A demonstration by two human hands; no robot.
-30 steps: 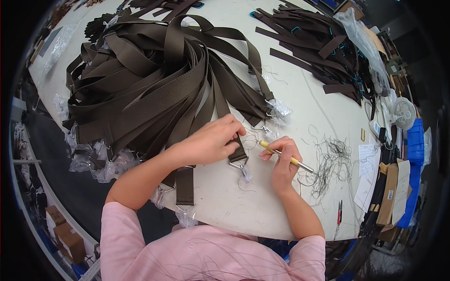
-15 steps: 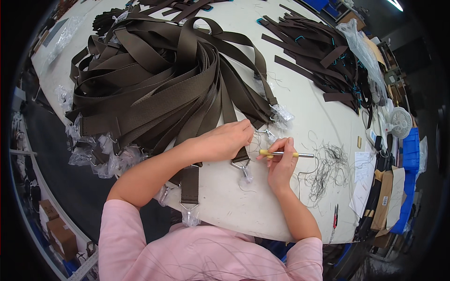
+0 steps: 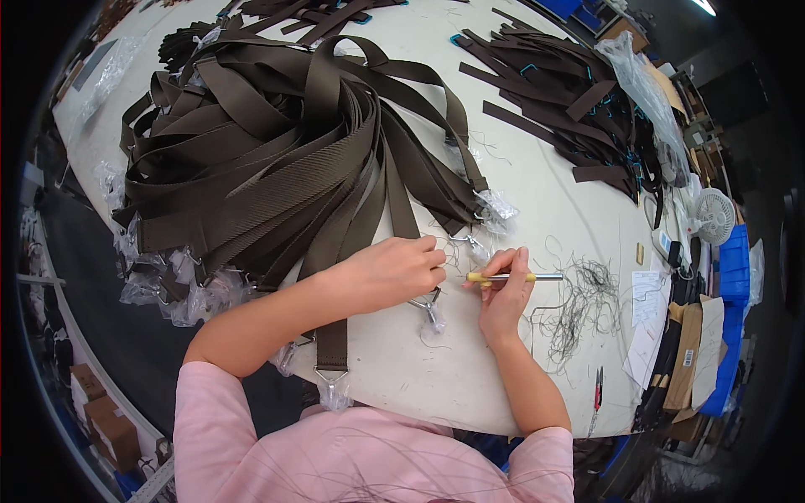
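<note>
My left hand (image 3: 401, 272) is closed on a dark brown webbing strap (image 3: 401, 205), near its end. Just past my fingers, a metal ring wrapped in clear plastic (image 3: 433, 318) lies on the white table. My right hand (image 3: 506, 306) grips a slim pen-like tool (image 3: 545, 277) with a yellow part and a silver barrel, held level with the yellow tip toward my left hand. A large heap of the same straps (image 3: 277, 176) spreads to the left. One strap end with a metal ring (image 3: 332, 356) hangs toward the near table edge.
Loose dark threads (image 3: 579, 314) lie tangled right of my right hand. Red-handled snippers (image 3: 598, 392) rest near the right front edge. A second strap pile (image 3: 570, 101) sits far right, with a small white fan (image 3: 714, 215), papers (image 3: 646, 310) and blue bins (image 3: 734, 268) along that side.
My left hand has come nearer to me along the strap and now covers much of its end section. The right hand and its tool stay almost in place.
</note>
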